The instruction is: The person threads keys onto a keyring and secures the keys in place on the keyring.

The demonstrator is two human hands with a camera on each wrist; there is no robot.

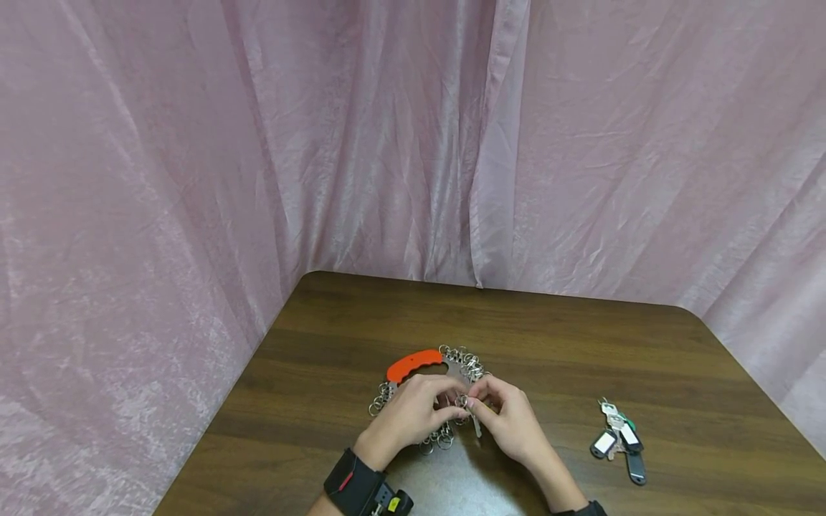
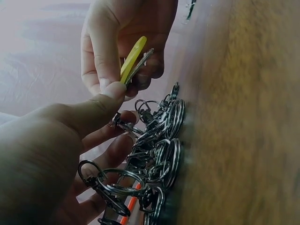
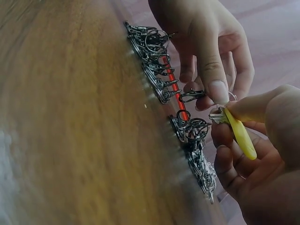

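A large key ring holder with an orange handle (image 1: pixel 413 363) lies on the table, many small metal split rings and clips (image 3: pixel 159 77) hanging round it. Over its near right side, my left hand (image 1: pixel 411 412) pinches a small split ring between thumb and fingers; a metal clip (image 3: pixel 192 96) is beside those fingertips. My right hand (image 1: pixel 513 424) meets it from the right, thumb and fingers pinching a yellow key tag (image 3: pixel 241 136) beside a silver key (image 3: pixel 218 116). The two hands' fingertips nearly touch. How the ring passes through tag and key is partly hidden by the thumbs.
A bunch of keys (image 1: pixel 615 423) with black, white-labelled tags (image 1: pixel 604 444) and a bit of green lies on the wooden table (image 1: pixel 516 326) to the right. Pink curtains (image 1: pixel 387 143) hang behind and beside the table.
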